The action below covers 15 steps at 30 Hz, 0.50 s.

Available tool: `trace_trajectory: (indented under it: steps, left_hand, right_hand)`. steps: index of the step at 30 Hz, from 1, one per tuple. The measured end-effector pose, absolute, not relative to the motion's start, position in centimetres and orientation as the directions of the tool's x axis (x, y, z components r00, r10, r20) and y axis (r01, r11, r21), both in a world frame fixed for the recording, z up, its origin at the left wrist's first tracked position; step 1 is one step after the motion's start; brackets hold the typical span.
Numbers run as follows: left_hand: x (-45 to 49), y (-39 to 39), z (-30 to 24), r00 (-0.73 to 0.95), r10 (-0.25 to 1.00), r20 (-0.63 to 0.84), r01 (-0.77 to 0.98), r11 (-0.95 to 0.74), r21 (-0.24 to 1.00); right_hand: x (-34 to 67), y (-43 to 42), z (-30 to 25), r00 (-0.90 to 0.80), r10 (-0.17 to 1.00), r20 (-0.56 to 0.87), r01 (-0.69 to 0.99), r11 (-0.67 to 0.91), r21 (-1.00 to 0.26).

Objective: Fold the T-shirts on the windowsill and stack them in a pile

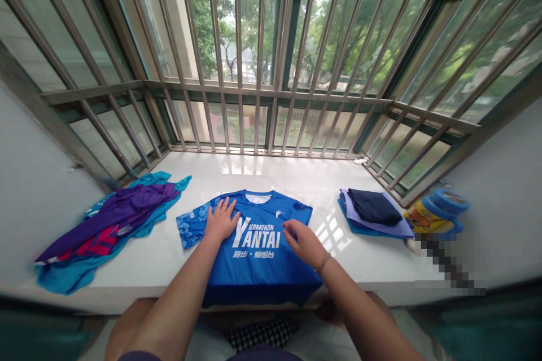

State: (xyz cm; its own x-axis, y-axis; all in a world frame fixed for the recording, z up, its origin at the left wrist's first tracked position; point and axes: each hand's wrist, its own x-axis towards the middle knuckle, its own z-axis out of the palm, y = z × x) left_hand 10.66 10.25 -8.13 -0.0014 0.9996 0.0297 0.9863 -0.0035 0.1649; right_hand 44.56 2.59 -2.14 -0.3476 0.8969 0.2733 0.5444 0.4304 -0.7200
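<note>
Bare forearms (182,299) are reaching forward, the left hand (220,220) pressing its spread fingers onto a blue Yantai marathon T-shirt (258,273) lying on the white windowsill (296,172), the right hand (302,243) resting lightly curved fingers on it, not visibly pinching

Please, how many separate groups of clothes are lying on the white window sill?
3. A crumpled purple and teal heap lies at the left end, a blue Yantai marathon shirt lies flat in the middle, and a folded stack lies at the right end. Each group may hide more garments.
</note>
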Motion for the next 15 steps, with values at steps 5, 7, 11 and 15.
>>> trace_trajectory:
  steps: [5, 7, 11, 15]
  left_hand:
    - [10.6, 10.3, -8.3, -0.001, 0.999, 0.04, 0.983, -0.006, 0.182]
    - [10.6, 10.3, -8.4, 0.002, 0.999, 0.05, 0.982, -0.011, 0.19]
    - [10.5, 10.4, -8.5, -0.005, 0.999, 0.048, 0.981, -0.005, 0.196]
    - [10.5, 10.4, -8.5, -0.004, 0.999, 0.04, 0.983, -0.003, 0.186]
  right_hand:
    - [43.0, 0.4, -3.1, -0.342, 0.879, 0.333, 0.731, 0.472, -0.493]
    - [43.8, 0.8, -3.9, -0.197, 0.905, 0.377, 0.87, 0.339, -0.359]
    - [44.9, 2.5, -5.5, -0.185, 0.949, 0.256, 0.952, 0.237, -0.191]
    - [45.0, 3.6, -6.2, -0.142, 0.962, 0.232, 0.967, 0.185, -0.174]
